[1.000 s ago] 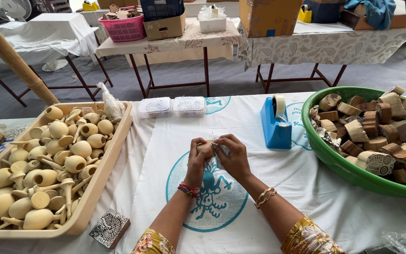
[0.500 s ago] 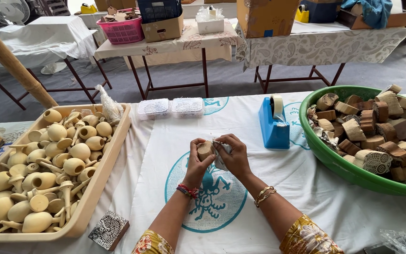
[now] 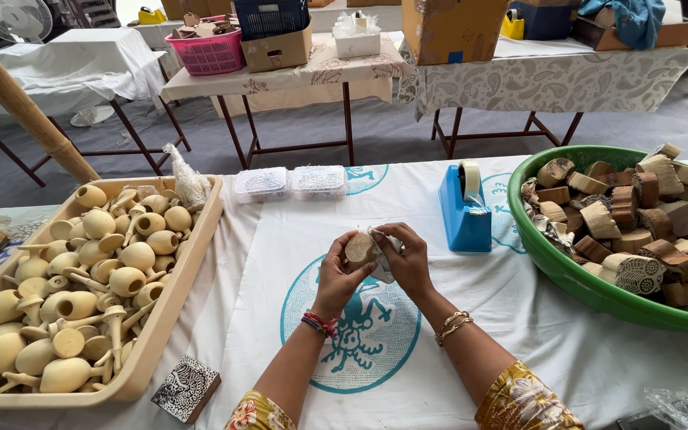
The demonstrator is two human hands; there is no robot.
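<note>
My left hand [image 3: 342, 271] grips a small round wooden block [image 3: 359, 248] above the white cloth with a blue print [image 3: 360, 334]. Against the block's right side my right hand [image 3: 409, 259] holds a crumpled clear plastic wrapper [image 3: 382, 247]. Both hands meet at the middle of the table. A blue tape dispenser [image 3: 463, 211] stands just beyond my right hand.
A tan tray [image 3: 193, 263] of several pale wooden gourd-shaped pieces lies at the left. A green basin [image 3: 567, 275] of carved wooden blocks sits at the right. Two clear lidded boxes [image 3: 290, 182] rest at the far edge. A carved patterned block [image 3: 185, 388] lies near the front.
The hands have risen slightly and shifted right. The wooden block now shows more plainly in the left hand, with the wrapper pulled to its right side.
</note>
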